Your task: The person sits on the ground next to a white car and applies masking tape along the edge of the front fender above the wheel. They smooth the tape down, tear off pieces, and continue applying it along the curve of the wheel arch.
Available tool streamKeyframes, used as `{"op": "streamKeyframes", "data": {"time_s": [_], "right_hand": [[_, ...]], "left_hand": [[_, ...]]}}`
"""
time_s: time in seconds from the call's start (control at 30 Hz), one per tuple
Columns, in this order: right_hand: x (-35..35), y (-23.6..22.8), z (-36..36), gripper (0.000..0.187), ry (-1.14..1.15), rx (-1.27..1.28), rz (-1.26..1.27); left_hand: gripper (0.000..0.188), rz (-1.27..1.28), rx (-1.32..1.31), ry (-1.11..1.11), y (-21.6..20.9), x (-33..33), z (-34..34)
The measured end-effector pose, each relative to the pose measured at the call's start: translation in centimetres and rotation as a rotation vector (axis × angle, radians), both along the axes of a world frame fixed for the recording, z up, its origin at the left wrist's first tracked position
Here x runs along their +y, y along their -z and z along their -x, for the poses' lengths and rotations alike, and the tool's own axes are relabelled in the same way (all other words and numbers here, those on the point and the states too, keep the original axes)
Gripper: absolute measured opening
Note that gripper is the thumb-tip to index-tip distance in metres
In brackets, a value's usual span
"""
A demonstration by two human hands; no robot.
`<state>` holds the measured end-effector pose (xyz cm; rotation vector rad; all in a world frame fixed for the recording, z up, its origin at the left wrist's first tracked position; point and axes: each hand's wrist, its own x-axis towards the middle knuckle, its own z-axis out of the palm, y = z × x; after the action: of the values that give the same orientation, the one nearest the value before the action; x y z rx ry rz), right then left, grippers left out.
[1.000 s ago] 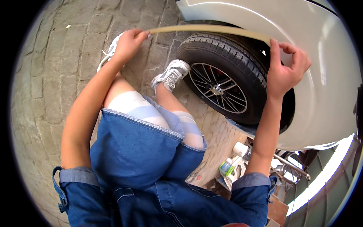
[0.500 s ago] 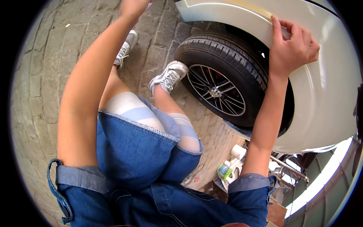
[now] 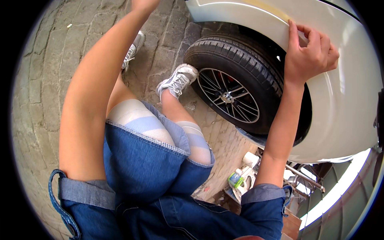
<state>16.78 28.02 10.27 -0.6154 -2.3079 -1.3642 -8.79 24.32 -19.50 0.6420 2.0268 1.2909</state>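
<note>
My right hand (image 3: 314,52) is at the white car fender (image 3: 340,104), just above the wheel arch. Its fingers are bent, with thumb and forefinger pinched together at the tips. A pale yellowish band (image 3: 269,11) runs along the fender and ends near those fingertips; whatever the pinch holds is too small to make out. Below the arch sits a black tyre (image 3: 236,52) on a dark, silver-spoked wheel rim (image 3: 227,97). At the upper edge of the view, my left hand (image 3: 145,5) is mostly cut off, and its fingers are hidden.
Grey paving bricks (image 3: 44,92) lie under my legs. One of my grey-white shoes (image 3: 180,79) is right beside the tyre. Behind my right forearm are a green-labelled bottle (image 3: 236,179), a white roll (image 3: 251,159) and a metal pipe (image 3: 306,177).
My left hand has shifted slightly up and out of view, and a white bit seen at its fingers no longer shows. My right hand is slightly lower, still pinched at the fender.
</note>
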Motion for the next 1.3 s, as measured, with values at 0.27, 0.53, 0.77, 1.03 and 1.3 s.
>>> {"op": "streamKeyframes", "data": {"time_s": [0.27,0.53,0.77,1.03,1.3], "right_hand": [[0.1,0.3,-0.1,0.016,0.016,0.004,-0.035],[0.5,0.5,-0.3,0.016,-0.061,0.026,-0.021],[0.6,0.3,-0.6,0.016,-0.048,0.008,-0.018],[0.6,0.3,-0.7,0.015,-0.034,0.008,-0.021],[0.4,0.2,-0.4,0.015,-0.017,-0.008,-0.026]], "left_hand": [[0.043,-0.033,-0.014,-0.008,-0.9,0.7,0.8],[0.043,-0.072,-0.053,0.005,-0.8,1.0,1.0],[0.043,-0.046,-0.024,0.004,-1.2,0.8,0.7],[0.045,-0.013,0.015,0.002,-1.2,1.0,0.6],[0.045,0.0,0.02,0.014,-1.0,1.4,0.5]]}}
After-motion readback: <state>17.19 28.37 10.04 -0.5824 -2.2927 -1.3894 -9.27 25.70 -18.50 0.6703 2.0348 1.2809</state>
